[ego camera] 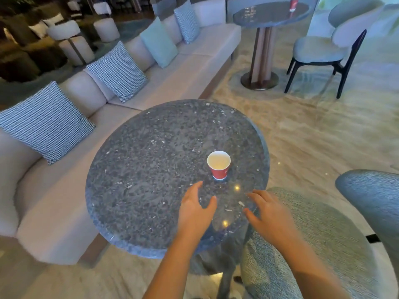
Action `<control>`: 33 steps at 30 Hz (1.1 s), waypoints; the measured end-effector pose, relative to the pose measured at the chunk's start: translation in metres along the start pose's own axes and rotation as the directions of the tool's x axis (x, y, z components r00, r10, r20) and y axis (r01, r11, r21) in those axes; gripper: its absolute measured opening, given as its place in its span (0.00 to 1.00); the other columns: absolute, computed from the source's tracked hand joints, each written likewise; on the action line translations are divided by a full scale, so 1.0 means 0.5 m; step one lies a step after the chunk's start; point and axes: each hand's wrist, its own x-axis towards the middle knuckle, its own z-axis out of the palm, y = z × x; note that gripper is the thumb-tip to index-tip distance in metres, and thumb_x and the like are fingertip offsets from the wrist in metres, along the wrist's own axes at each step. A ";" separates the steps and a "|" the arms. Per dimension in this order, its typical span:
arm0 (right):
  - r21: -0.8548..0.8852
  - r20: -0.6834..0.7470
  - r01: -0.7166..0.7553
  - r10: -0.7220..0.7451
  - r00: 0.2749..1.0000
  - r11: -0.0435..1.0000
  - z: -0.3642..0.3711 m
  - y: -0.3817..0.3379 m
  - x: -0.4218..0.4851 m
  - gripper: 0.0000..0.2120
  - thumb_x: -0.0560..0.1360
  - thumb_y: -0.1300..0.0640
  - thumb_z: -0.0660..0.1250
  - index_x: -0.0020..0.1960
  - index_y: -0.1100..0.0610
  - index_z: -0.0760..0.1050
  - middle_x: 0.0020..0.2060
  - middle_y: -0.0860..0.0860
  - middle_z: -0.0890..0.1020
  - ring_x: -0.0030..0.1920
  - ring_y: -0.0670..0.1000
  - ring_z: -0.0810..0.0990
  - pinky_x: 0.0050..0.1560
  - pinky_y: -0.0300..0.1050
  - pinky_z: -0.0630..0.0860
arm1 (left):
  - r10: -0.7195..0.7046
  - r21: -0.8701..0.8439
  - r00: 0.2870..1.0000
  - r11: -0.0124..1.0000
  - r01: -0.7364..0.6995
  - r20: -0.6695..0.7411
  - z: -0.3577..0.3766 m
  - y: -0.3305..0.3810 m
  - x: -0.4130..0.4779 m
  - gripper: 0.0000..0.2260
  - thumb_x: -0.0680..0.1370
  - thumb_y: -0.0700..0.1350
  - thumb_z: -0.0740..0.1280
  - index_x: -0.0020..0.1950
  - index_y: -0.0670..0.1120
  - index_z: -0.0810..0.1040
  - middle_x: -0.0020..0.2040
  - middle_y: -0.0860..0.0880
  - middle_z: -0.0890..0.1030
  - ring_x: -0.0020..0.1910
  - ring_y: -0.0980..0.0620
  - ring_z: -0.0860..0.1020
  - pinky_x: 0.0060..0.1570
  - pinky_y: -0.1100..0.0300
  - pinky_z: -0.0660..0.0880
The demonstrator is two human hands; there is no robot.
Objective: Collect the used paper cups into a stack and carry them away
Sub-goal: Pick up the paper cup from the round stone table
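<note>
A café lounge: long cushioned sofa (183,70), round stone tables (140,169) (one farther off), upholstered chairs (319,48).

No legible text anywhere, small white mark on red paper cup (219,167) unreadable

1. The left hand (195,209): palm down; fingers nearly straight and close together, pointing forward; thumb splayed out toward the other hand; holds nothing.
2. The right hand (267,212): palm down; fingers loosely bent, angled forward and inward; thumb out toward the left hand; holds nothing; outline a little blurred.
3. The left forearm (170,266) and right forearm (302,262): both bare; both enter from the lower edge of view and converge slightly.
4. Hands roughly level, side by side, apart; no contact between them.
</note>
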 end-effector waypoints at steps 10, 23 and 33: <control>0.151 0.019 -0.109 0.107 0.994 0.982 0.086 0.084 0.085 0.21 0.73 0.51 0.67 0.63 0.58 0.72 0.60 0.52 0.76 0.61 0.52 0.71 0.60 0.40 0.64 | -0.125 -0.070 0.992 0.990 0.124 -0.013 0.123 -0.035 0.152 0.39 0.69 0.53 0.73 0.74 0.49 0.57 0.72 0.50 0.64 0.69 0.51 0.65 0.64 0.57 0.63; 0.253 -0.009 -0.187 0.196 0.981 0.949 0.180 0.119 0.108 0.24 0.68 0.53 0.73 0.60 0.63 0.74 0.58 0.56 0.75 0.61 0.56 0.71 0.61 0.42 0.64 | -0.193 -0.325 0.979 0.932 0.161 -0.069 0.207 -0.078 0.226 0.44 0.65 0.47 0.78 0.73 0.48 0.55 0.72 0.50 0.66 0.69 0.53 0.66 0.67 0.57 0.63; 0.292 -0.069 -0.179 0.207 0.976 0.940 0.195 0.119 0.107 0.25 0.63 0.57 0.77 0.57 0.64 0.76 0.56 0.57 0.77 0.59 0.59 0.73 0.60 0.47 0.68 | -0.146 -0.371 0.985 0.923 0.103 -0.090 0.224 -0.082 0.250 0.35 0.65 0.44 0.78 0.66 0.54 0.64 0.59 0.58 0.70 0.59 0.57 0.70 0.57 0.63 0.67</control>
